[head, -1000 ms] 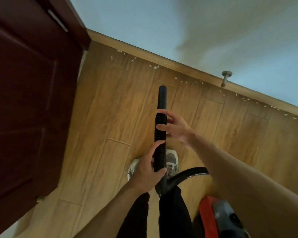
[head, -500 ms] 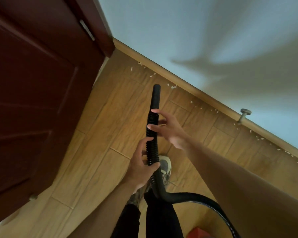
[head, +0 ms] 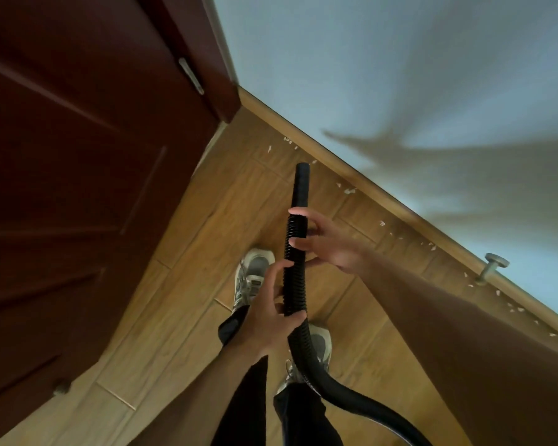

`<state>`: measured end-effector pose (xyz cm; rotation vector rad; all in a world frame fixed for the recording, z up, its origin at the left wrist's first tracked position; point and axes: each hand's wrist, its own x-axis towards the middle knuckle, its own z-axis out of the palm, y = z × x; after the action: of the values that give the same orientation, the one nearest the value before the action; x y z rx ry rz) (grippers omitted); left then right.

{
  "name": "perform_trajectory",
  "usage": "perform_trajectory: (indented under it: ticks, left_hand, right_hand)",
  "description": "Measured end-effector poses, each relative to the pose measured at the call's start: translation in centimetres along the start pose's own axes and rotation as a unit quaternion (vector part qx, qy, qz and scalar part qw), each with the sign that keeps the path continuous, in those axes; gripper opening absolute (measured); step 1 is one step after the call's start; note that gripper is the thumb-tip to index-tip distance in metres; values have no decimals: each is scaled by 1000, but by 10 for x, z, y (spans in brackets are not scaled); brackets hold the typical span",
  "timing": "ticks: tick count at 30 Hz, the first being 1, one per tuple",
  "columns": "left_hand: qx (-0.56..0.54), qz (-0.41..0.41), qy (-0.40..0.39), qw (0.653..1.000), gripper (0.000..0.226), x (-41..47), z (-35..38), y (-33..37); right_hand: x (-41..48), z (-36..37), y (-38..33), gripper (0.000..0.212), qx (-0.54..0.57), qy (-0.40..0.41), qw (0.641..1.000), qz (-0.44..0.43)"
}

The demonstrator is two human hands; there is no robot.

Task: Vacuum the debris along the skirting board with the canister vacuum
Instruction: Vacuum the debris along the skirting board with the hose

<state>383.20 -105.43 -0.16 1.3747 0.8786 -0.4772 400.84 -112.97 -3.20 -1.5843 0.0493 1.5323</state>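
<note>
Here the person holds the black hose [head: 295, 278] in both hands. Its smooth nozzle [head: 302, 185] points toward the skirting board [head: 384, 201] but stops short of it, raised off the floor [head: 181, 333]. The left hand [head: 264, 320] grips the ribbed part farther from the skirting board, with thumb and fingers curled round it. The right hand [head: 329, 243] sits nearer the skirting board, just behind the nozzle, its fingers [head: 298, 212] hooked over the ribs.

The debris [head: 348, 190] is a thin line of pale flecks at the foot of the skirting board. It runs from near the dark door [head: 78, 188] to past the metal door stop [head: 493, 267] that sticks out from the board. The canister is out of view.

To do this step well, it seems best to lower the nozzle mouth until it hovers just above the floor beside the skirting board, tilted toward the joint. It can then be drawn slowly along the board. The right hand would steer while the left feeds slack so the hose does not tug. Quick sweeps would probably scatter such light flecks away from the skirting board.
</note>
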Motion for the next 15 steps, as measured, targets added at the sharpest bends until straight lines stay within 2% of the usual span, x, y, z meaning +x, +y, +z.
perform_trajectory:
  ticks: [5, 11, 15]
  left_hand:
    - [60, 15, -14, 998, 77, 41, -20, 0]
    - [39, -1, 34, 999, 79, 85, -32, 1]
    - [-5, -47, 16, 999, 80, 109, -42, 0]
  right_hand:
    - [45, 2, -13, 62, -31, 9, 999, -28]
    - [101, 11, -22, 63, -61, 59, 995, -52]
    - [129, 7, -22, 57, -26, 57, 998, -12]
